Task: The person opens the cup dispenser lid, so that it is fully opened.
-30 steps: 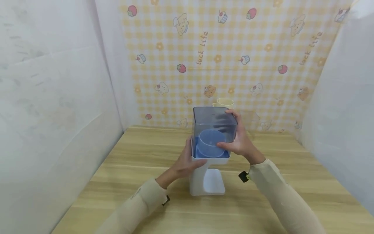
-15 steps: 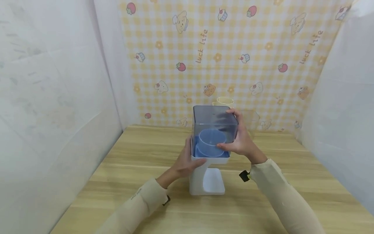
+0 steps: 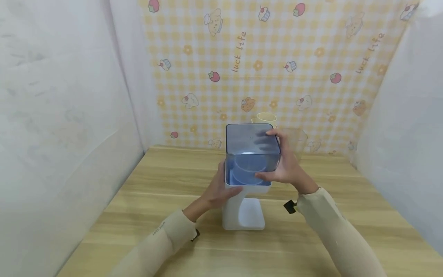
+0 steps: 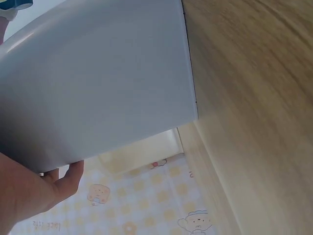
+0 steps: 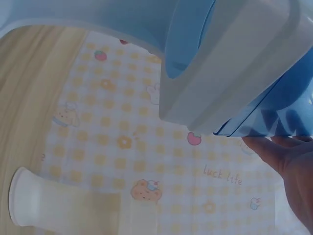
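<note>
The white dispenser base [image 3: 242,209] stood upright near the middle of the wooden surface [image 3: 145,200], with the blue translucent tank [image 3: 252,154] on top of it. The right hand [image 3: 285,165] held the tank from the right, its grip curled round the box: fingers lay over the far top edge and the thumb pressed the near face. The left hand [image 3: 216,188] steadied the base from the left, its grip wrapped on the white body just under the tank, as the left wrist view showed with the thumb [image 4: 73,174] hooked round the white wall [image 4: 98,83].

Compared with 1 second earlier, the tank sat lower and squarer on the base: the round blue fitting [image 3: 247,175] inside showed less tall, and the white rim of the base closed nearer to the tank's lower edge. Both hands had kept their places. That suggested the tank had been pressed down towards its seat and was nearly or fully seated; whether it had latched could not be told.

Behind the dispenser, against the yellow checked backdrop [image 3: 311,57], stood a cream cup [image 3: 266,118] and, just right of it, a clear container [image 3: 297,140], both well apart from the hands.
</note>
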Demonstrator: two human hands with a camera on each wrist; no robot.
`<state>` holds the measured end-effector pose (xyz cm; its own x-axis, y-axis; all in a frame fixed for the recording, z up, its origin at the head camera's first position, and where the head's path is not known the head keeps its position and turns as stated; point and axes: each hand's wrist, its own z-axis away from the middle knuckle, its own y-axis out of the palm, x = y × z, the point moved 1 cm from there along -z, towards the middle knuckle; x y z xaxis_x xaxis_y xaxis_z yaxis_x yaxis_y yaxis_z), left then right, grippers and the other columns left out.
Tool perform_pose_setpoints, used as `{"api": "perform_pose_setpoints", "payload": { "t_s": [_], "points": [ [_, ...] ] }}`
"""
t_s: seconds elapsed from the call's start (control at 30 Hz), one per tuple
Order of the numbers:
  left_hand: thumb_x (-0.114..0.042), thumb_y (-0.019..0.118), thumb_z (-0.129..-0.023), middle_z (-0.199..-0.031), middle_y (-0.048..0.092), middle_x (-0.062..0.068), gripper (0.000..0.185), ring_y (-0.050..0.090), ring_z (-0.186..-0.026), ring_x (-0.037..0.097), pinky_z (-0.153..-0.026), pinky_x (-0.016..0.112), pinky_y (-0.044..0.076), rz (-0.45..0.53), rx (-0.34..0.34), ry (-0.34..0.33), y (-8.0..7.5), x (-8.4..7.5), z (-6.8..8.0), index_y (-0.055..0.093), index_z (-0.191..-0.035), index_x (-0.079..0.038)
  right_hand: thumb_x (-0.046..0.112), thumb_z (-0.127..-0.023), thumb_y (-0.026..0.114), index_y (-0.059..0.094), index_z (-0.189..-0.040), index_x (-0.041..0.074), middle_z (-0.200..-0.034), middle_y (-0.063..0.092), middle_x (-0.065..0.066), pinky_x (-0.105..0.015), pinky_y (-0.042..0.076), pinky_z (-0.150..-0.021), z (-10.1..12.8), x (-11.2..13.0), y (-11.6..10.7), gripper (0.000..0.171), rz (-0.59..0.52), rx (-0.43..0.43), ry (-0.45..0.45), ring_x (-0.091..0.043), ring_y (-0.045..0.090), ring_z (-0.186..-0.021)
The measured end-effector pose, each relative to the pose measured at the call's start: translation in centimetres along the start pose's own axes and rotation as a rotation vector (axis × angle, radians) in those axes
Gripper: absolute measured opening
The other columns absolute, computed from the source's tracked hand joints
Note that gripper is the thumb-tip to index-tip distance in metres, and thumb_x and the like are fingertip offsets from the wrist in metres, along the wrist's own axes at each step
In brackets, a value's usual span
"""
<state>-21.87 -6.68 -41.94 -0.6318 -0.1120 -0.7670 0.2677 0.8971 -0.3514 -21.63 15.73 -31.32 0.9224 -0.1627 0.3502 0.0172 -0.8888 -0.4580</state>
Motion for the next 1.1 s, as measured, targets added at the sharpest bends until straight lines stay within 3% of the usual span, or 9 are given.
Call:
{"api": "perform_pose_setpoints", "payload": {
  "t_s": [0.23, 0.47, 0.73, 1.1],
  "points": [
    [-0.054, 0.068, -0.086, -0.143, 0.043, 0.012, 0.099, 0.051, -0.125, 0.026, -0.105, 0.046, 0.042, -0.004, -0.014, 0.005, 0.15, -0.15, 0.1, 0.008, -0.155, -0.016, 0.056, -0.066, 0.087, 0.027, -0.134, -0.004, -0.137, 0.041, -0.002, -0.03, 0.045, -0.092, 0.03, 0.02, -0.17, 0.108, -0.036, 0.007, 0.061, -0.023, 0.045, -0.121],
    [-0.048, 0.069, -0.087, -0.143, 0.044, 0.013, 0.097, 0.053, -0.124, 0.027, -0.104, 0.047, 0.043, -0.003, -0.026, 0.032, 0.39, 0.17, 0.22, 0.008, -0.156, -0.016, 0.046, -0.065, 0.091, 0.028, -0.134, -0.004, -0.135, 0.043, -0.003, -0.031, 0.047, -0.092, 0.23, -0.19, -0.24, 0.106, -0.074, 0.007, 0.068, -0.022, 0.047, -0.12],
    [-0.033, 0.072, -0.086, -0.142, 0.047, 0.014, 0.094, 0.053, -0.122, 0.027, -0.105, 0.043, 0.043, 0.041, -0.037, 0.055, 0.5, 0.2, 0.23, 0.012, -0.155, -0.012, 0.056, -0.069, 0.086, 0.027, -0.135, -0.005, -0.137, 0.048, -0.003, -0.03, 0.045, -0.097, 0.22, -0.4, -0.23, 0.108, -0.104, -0.019, 0.073, -0.022, 0.05, -0.122],
    [-0.04, 0.071, -0.088, -0.142, 0.046, 0.015, 0.094, 0.054, -0.122, 0.029, -0.102, 0.042, 0.046, 0.071, -0.038, 0.064, 0.59, 0.47, 0.12, 0.011, -0.155, -0.014, 0.06, -0.066, 0.085, 0.029, -0.136, -0.001, -0.134, 0.044, -0.001, -0.038, 0.042, -0.098, 0.22, -0.94, -0.36, 0.109, -0.081, -0.033, 0.134, -0.021, 0.046, -0.122]
  ]
}}
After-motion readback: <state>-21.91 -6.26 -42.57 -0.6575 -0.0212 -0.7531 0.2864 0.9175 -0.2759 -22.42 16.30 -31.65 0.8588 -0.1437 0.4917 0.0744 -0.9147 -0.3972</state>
